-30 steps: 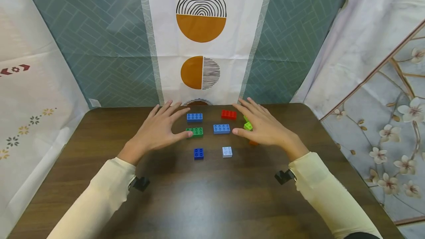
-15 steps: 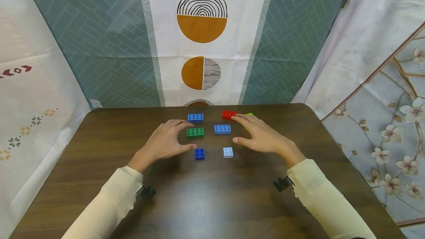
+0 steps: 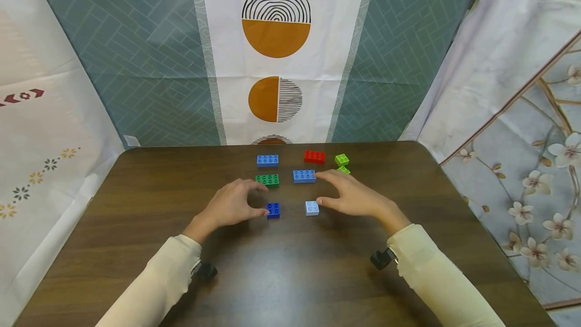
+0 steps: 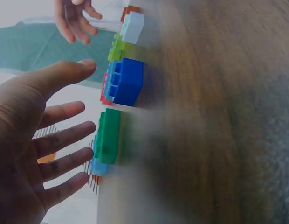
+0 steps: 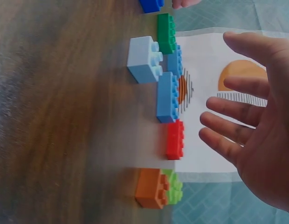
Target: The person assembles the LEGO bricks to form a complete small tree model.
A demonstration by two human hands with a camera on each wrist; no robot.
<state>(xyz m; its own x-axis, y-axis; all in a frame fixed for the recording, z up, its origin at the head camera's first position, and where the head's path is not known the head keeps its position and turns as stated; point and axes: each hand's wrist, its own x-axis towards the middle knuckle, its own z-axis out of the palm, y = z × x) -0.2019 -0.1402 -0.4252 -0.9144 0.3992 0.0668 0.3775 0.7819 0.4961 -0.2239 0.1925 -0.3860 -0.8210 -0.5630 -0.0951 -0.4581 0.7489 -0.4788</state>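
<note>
In the head view my left hand (image 3: 232, 203) hovers over the table, fingers loosely bent and thumb apart, beside a dark blue brick (image 3: 274, 210). Its fingers are near a green brick (image 3: 268, 181). My right hand (image 3: 354, 197) hovers likewise, its thumb by a pale blue-white brick (image 3: 311, 209) and its index finger by a light blue brick (image 3: 303, 177). Both wrist views show the hands spread with nothing in them. An orange brick (image 5: 148, 188) shows in the right wrist view; the right hand hides it in the head view.
Toward the far edge of the brown table (image 3: 272, 276) lie another light blue brick (image 3: 267, 161), a red brick (image 3: 314, 157) and two lime green bricks (image 3: 342, 159), one partly behind the right hand. Hanging cloths (image 3: 379, 64) enclose the table at the back and sides.
Both hands have come down and nearer to me, the left also shifting right. Their fingers have curved in from a wider spread. The bricks have stayed in place.
</note>
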